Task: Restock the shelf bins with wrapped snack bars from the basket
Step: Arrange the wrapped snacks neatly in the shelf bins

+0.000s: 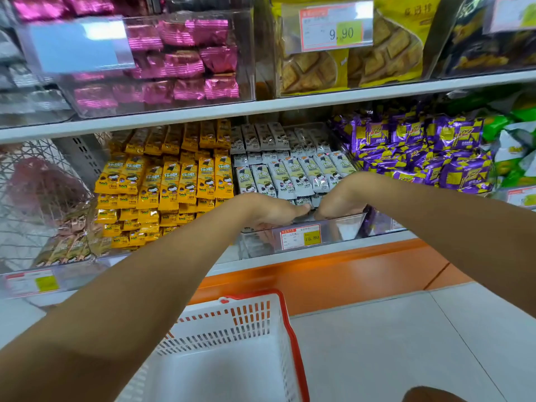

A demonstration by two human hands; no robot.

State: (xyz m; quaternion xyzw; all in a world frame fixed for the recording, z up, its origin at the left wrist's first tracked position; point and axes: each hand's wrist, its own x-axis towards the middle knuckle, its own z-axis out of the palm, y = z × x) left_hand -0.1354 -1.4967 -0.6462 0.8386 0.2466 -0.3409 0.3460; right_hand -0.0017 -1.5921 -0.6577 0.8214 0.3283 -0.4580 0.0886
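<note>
You are reaching your left hand point(272, 211) and right hand point(345, 198) into the clear bin point(345, 229) of grey snack bars point(290, 175), fingers curling down, grip hidden.

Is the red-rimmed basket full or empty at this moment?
Empty, as far as shown: the basket shows inside only a bare white bottom and slotted walls, no wrappers. The left forearm hides its left part.

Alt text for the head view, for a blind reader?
Left hand and right hand meet at the front of the clear bin of white snack bars, beside a bin of yellow bars. A red-rimmed white basket sits below.
</note>
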